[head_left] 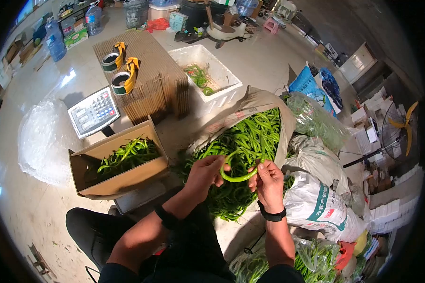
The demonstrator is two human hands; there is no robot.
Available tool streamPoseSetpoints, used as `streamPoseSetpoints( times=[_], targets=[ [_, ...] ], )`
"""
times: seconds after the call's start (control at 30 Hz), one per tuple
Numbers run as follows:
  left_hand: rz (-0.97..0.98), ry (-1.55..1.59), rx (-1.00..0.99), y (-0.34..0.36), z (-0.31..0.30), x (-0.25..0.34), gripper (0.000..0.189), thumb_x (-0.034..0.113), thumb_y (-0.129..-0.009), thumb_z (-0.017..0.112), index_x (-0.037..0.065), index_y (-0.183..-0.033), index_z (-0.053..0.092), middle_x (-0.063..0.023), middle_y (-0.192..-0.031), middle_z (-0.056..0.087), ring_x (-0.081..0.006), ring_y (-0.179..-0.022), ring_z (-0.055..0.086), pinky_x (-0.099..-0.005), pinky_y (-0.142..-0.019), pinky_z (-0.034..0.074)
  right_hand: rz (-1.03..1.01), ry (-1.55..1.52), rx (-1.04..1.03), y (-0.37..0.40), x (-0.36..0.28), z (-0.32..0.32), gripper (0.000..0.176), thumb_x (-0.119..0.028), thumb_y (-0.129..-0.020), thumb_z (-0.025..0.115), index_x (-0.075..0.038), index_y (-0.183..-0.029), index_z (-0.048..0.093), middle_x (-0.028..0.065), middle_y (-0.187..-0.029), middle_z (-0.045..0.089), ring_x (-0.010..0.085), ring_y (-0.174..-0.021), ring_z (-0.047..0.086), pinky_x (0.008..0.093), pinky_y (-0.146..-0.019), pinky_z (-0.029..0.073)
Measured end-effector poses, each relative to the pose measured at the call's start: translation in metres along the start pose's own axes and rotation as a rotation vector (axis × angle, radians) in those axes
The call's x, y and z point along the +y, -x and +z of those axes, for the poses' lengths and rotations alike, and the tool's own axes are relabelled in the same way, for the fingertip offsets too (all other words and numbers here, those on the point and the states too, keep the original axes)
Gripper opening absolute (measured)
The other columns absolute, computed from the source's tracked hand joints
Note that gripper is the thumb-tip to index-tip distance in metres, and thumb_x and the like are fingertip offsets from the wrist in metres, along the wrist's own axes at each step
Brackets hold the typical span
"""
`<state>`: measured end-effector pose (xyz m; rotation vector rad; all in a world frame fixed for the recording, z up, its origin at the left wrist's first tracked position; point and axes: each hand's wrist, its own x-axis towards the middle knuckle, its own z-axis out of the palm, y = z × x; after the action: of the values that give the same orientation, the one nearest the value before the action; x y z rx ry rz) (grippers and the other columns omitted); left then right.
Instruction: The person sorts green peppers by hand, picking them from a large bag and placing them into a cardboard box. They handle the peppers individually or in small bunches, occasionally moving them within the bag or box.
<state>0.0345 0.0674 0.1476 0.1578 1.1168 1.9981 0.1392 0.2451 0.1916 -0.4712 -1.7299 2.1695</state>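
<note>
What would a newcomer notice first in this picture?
First, the big open sack in the middle, full of long green peppers. Just in front of it, the left hand and the right hand hold one curved pepper between them. To the left, a cardboard box with more peppers stands near a scale.

Pale glossy floor (28, 207) carries everything: a stack of brown corrugated cardboard sheets (151, 85), a white foam crate (224, 87) just beside it, and a big open tan sack of long green peppers (250, 137) near the crate. Crumpled clear plastic wrap (42, 141) lies at left and white printed woven sacks (311, 203) at right. Blue-tinted plastic water jugs (55, 40) stand far back left.
</note>
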Motion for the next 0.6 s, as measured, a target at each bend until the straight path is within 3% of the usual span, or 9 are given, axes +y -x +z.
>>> streamPoseSetpoints(
  times=[0.07,0.1,0.2,0.27,0.33,0.37,0.43,0.5,0.6],
  targets=[
    [0.111,-0.041,0.361,0.001,0.005,0.001,0.040,0.026,-0.103,0.056,-0.006,-0.127,0.056,-0.0115,-0.107,0.064,-0.0122,-0.064,0.058,-0.0273,-0.056,0.046,0.114,0.057,-0.005,-0.010,0.009,0.004,0.017,-0.018,-0.102,0.057,0.000,-0.101,0.059,0.0109,-0.081,0.067,0.0126,-0.051,0.058,0.0237,-0.044,0.045],
    [0.128,-0.043,0.367,0.001,0.002,0.001,0.040,0.026,-0.103,0.056,-0.006,-0.127,0.056,-0.0115,-0.107,0.064,-0.0122,-0.064,0.058,-0.0273,-0.056,0.046,0.167,0.104,-0.001,-0.019,0.012,0.011,0.022,-0.018,-0.102,0.058,0.000,-0.091,0.062,0.0058,-0.063,0.060,0.0120,-0.048,0.056,0.0228,-0.044,0.045],
    [0.241,-0.091,0.463,0.005,-0.010,-0.001,0.043,0.027,-0.103,0.054,-0.006,-0.132,0.051,-0.0109,-0.114,0.061,-0.0129,-0.071,0.060,-0.0273,-0.058,0.047,0.180,0.169,-0.098,-0.084,0.035,0.019,0.024,-0.021,-0.101,0.060,0.000,-0.090,0.061,0.0037,-0.059,0.057,0.0118,-0.048,0.056,0.0228,-0.044,0.045],
    [0.176,-0.049,0.447,0.007,-0.013,0.001,0.041,0.026,-0.104,0.053,-0.005,-0.132,0.052,-0.0095,-0.113,0.060,-0.0133,-0.076,0.061,-0.0270,-0.061,0.047,-0.056,0.285,-0.140,-0.163,0.030,0.035,0.028,-0.026,-0.100,0.062,0.003,-0.096,0.060,0.0058,-0.070,0.060,0.0139,-0.059,0.063,0.0252,-0.047,0.050],
    [0.175,-0.046,0.442,0.007,-0.019,0.000,0.038,0.026,-0.104,0.053,-0.004,-0.129,0.053,-0.0092,-0.112,0.060,-0.0136,-0.078,0.061,-0.0277,-0.062,0.048,0.017,0.022,-0.060,-0.229,0.004,0.065,0.037,-0.030,-0.100,0.062,0.005,-0.111,0.059,0.0098,-0.090,0.064,0.0172,-0.074,0.068,0.0283,-0.056,0.057],
    [0.210,-0.031,0.462,0.006,-0.023,-0.002,0.036,0.025,-0.104,0.053,-0.003,-0.127,0.054,-0.0089,-0.110,0.060,-0.0138,-0.078,0.061,-0.0283,-0.062,0.048,0.071,0.061,-0.005,-0.247,-0.007,0.078,0.041,-0.031,-0.100,0.062,0.005,-0.118,0.057,0.0112,-0.099,0.063,0.0186,-0.080,0.069,0.0298,-0.060,0.059],
    [0.236,-0.026,0.487,0.006,-0.031,0.004,0.034,0.025,-0.104,0.053,-0.002,-0.124,0.055,-0.0087,-0.108,0.061,-0.0141,-0.078,0.061,-0.0289,-0.063,0.048,0.136,0.091,0.055,-0.251,-0.014,0.091,0.047,-0.032,-0.100,0.063,0.005,-0.126,0.054,0.0126,-0.108,0.063,0.0200,-0.085,0.069,0.0312,-0.064,0.060],
    [0.298,0.046,0.574,0.008,-0.039,0.006,0.034,0.027,-0.103,0.054,-0.001,-0.122,0.057,-0.0095,-0.105,0.062,-0.0149,-0.078,0.060,-0.0300,-0.064,0.048,0.130,0.206,-0.229,-0.233,-0.001,0.086,0.049,-0.029,-0.098,0.065,0.005,-0.131,0.054,0.0104,-0.104,0.065,0.0177,-0.083,0.069,0.0289,-0.064,0.059],
    [0.355,0.206,0.590,0.006,-0.052,0.001,0.032,0.028,-0.103,0.053,0.000,-0.118,0.058,-0.0108,-0.106,0.063,-0.0165,-0.079,0.062,-0.0315,-0.064,0.049,0.167,0.369,-0.300,-0.171,0.058,0.045,0.046,-0.027,-0.097,0.067,0.005,-0.128,0.056,0.0075,-0.097,0.067,0.0144,-0.080,0.068,0.0264,-0.062,0.056]
  ],
)
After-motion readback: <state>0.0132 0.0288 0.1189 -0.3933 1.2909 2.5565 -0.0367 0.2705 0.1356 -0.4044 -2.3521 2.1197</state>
